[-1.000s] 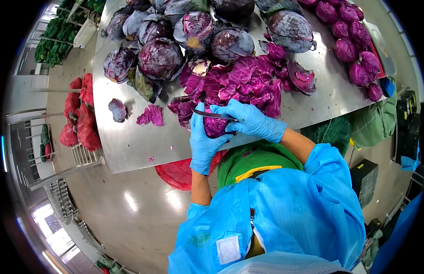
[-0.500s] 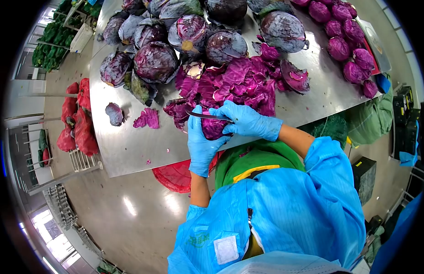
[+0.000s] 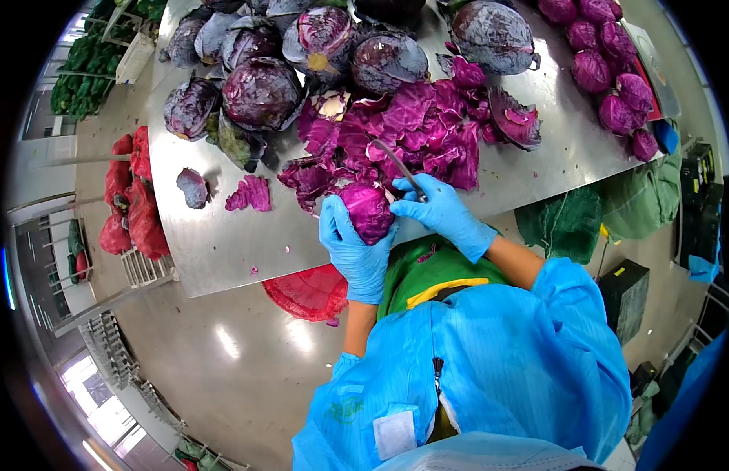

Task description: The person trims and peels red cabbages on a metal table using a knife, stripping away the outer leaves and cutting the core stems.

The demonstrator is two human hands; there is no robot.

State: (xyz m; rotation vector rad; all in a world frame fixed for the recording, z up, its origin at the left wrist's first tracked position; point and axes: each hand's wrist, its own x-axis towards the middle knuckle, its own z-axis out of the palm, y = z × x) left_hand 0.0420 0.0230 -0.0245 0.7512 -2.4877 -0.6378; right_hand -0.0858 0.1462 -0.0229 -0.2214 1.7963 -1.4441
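Note:
A small peeled red cabbage (image 3: 366, 212) rests in my left hand (image 3: 355, 250), whose gloved fingers wrap round its left side and underside. My right hand (image 3: 447, 213), also in a blue glove, is closed on the handle of a knife (image 3: 397, 163). The blade points up and to the left, above the loose leaves, and the right fingers are close to the cabbage's right side. Just beyond the hands lies a pile of torn purple leaves (image 3: 411, 125) on the steel table (image 3: 290, 250).
Whole unpeeled red cabbages (image 3: 262, 94) crowd the table's far side. Several peeled ones (image 3: 616, 114) sit at the far right. Leaf scraps (image 3: 249, 194) lie at left. Below the near edge is a red mesh bag (image 3: 306, 292); a green sack (image 3: 561, 224) stands at right.
The knife has swung from lying across the cabbage to pointing up beside it. My right hand has moved right and slightly down. More of the cabbage now shows in my left hand.

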